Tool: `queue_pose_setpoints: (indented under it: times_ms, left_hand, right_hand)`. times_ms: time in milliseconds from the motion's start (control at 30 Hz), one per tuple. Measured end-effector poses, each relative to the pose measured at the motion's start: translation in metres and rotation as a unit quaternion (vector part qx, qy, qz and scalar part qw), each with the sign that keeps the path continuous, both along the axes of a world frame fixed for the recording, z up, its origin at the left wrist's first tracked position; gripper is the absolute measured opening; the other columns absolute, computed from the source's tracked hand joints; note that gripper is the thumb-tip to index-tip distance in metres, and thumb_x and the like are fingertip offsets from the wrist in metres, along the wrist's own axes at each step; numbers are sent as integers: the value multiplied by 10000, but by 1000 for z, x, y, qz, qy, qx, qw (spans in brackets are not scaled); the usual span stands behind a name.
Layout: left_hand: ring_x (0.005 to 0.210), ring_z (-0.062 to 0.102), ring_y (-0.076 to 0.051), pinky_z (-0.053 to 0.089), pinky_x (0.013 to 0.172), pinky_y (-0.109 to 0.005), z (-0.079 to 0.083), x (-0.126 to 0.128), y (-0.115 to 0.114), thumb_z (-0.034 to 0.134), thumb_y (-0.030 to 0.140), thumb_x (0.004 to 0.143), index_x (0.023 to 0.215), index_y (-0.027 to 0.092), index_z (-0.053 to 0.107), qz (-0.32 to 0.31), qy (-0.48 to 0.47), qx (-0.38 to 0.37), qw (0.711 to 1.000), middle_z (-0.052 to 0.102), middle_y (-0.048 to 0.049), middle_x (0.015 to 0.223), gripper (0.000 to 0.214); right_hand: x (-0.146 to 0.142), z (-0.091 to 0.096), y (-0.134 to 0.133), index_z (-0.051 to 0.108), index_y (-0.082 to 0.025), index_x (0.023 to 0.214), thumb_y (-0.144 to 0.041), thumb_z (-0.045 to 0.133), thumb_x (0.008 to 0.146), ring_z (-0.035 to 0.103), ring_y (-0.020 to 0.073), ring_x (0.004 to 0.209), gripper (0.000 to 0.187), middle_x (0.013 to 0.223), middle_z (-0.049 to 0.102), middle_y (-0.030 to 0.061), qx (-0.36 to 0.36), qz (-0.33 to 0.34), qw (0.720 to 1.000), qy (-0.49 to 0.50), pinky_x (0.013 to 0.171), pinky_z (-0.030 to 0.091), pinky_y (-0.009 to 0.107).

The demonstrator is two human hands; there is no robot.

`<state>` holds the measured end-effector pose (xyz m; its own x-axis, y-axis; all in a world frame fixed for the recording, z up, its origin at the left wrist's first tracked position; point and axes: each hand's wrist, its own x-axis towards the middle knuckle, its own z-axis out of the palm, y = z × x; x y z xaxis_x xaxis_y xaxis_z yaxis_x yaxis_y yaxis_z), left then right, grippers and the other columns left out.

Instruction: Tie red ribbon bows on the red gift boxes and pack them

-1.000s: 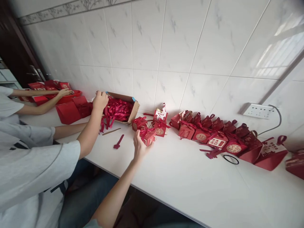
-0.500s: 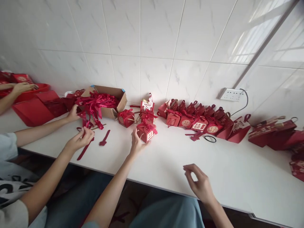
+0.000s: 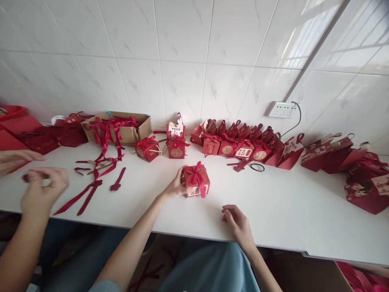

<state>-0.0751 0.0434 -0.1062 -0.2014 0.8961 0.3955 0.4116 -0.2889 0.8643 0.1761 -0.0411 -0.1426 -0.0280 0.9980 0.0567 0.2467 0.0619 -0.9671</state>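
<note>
The left hand (image 3: 176, 185) clasped the ribboned red box (image 3: 196, 180), which was forward and left of the nearby right hand (image 3: 238, 225), its fingers loosely curled, not closed.

Gripped box (image 3: 189, 175): smooth, matt-looking card; its bow (image 3: 199, 180), satiny cloth ribbon. Beneath grip: smooth tabletop (image 3: 190, 221), faint sheen. Beyond grip: glossy wall tiles (image 3: 182, 36); leftward, matt cardboard carton (image 3: 129, 136).

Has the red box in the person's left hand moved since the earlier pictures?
Yes: judged against the wall socket, the red box in the left hand has moved rightward and nearer to the front table edge.
</note>
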Motion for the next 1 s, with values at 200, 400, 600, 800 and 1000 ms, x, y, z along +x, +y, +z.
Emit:
queue_pose_setpoints:
  times_ms: [200,400,600,800,1000]
  left_hand:
    - [1094,577,-328,512,828,-426,9,9,-34,733,405,587,1264,192,520,-444,-117,-236,856,604,-150,1202,741]
    - [951,617,-238,492,784,-327,8,15,-55,580,413,742,970,189,625,-136,-135,-181,965,669,-79,980,324]
    - [546,435,-129,343,547,-256,9,31,-91,413,536,831,593,196,439,-103,-8,-233,967,434,36,538,416]
    - [568,488,-132,386,594,-260,9,40,-100,473,566,797,641,182,479,-181,-112,-276,938,549,8,599,414]
    - [528,432,-104,379,573,-243,13,34,-97,550,514,761,639,181,474,-200,-175,-263,927,493,34,552,363]
  right_hand:
    - [4,8,5,564,-194,742,-562,473,832,502,151,549,389,583,538,4,-22,-23,994,107,571,424,286]
    - [18,19,11,587,-187,746,-547,474,818,392,126,501,384,547,439,-20,-9,-101,990,97,499,347,274]
    - [15,50,48,593,-184,719,-541,486,792,484,140,592,379,675,564,23,-5,-56,998,28,552,392,275]
    - [-6,60,86,573,-167,702,-670,475,743,492,132,603,514,650,552,3,-85,106,990,-28,555,363,260]
    - [-15,66,93,436,-186,578,-662,587,668,304,71,460,508,490,379,-74,-124,190,974,2,469,219,237]
